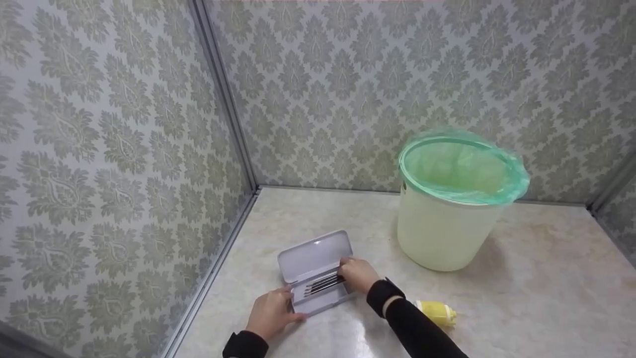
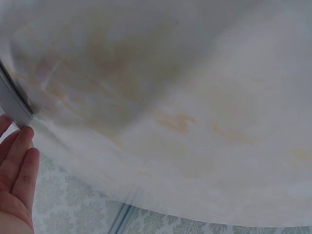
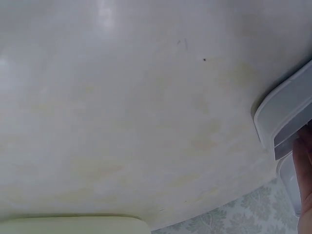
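A pale grey pencil case (image 1: 315,256) lies on the table with its hinged lid swung back. Several slim dark pencils (image 1: 323,284) lie side by side in its tray. My left hand (image 1: 272,311) holds the case at its near left corner, thumb along the front edge and fingers at the left side. Over the right end of the tray, my right hand (image 1: 358,273) holds the pencils' ends, which its fingers hide. In the right wrist view, that hand's fingers (image 3: 302,161) reach into the case. The left wrist view shows only a strip of the case (image 2: 14,100) beside the fingertips.
A cream bin (image 1: 447,233) with a green bag liner (image 1: 462,164) stands at the back right. A yellow and white bottle-like object (image 1: 438,313) lies partly behind my right forearm. Patterned walls (image 1: 318,99) border the marbled table (image 1: 546,283).
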Available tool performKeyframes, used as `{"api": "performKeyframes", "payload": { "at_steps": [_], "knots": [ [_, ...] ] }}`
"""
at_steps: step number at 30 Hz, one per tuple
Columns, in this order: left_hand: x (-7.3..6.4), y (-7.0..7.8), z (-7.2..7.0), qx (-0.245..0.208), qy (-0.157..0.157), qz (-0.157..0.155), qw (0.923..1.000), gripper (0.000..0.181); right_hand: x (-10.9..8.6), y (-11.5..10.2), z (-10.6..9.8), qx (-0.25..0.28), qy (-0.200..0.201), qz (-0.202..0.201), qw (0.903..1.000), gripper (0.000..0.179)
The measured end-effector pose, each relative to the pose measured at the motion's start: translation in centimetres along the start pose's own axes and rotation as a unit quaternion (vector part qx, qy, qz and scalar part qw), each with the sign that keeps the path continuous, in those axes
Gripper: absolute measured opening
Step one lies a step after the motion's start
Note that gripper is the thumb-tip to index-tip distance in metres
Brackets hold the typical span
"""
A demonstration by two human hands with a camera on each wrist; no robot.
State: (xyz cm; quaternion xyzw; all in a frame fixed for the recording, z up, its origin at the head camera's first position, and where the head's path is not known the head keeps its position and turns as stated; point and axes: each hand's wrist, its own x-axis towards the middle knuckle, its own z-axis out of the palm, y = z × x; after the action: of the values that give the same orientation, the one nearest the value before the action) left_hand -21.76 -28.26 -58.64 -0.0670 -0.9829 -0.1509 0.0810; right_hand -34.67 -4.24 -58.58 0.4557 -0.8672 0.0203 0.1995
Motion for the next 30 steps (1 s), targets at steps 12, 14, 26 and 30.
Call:
{"api": "performKeyframes", "payload": {
  "at_steps": [12, 14, 26, 30],
  "knots": [
    [0.2, 0.4, 0.5, 0.029, 0.034, -0.004, 0.999, 0.044, -1.8, 1.2, -3.3, 0.057, 0.031, 0.042, 0.997, 0.011],
    [0.3, 0.3, 0.6, 0.038, 0.038, -0.01, 0.9985, 0.045, -2.0, 1.3, -4.2, 0.072, 0.037, 0.049, 0.9955, 0.008],
    [1.7, 0.8, 0.7, 0.028, 0.041, -0.096, 0.9942, 0.048, -4.5, 3.2, -9.9, 0.139, 0.031, 0.087, 0.986, 0.014],
    [2.1, 0.9, 0.7, 0.032, 0.048, -0.117, 0.9915, 0.049, -6.5, 4.2, -11.2, 0.129, 0.03, 0.105, 0.9856, 0.022]
  ]
}}
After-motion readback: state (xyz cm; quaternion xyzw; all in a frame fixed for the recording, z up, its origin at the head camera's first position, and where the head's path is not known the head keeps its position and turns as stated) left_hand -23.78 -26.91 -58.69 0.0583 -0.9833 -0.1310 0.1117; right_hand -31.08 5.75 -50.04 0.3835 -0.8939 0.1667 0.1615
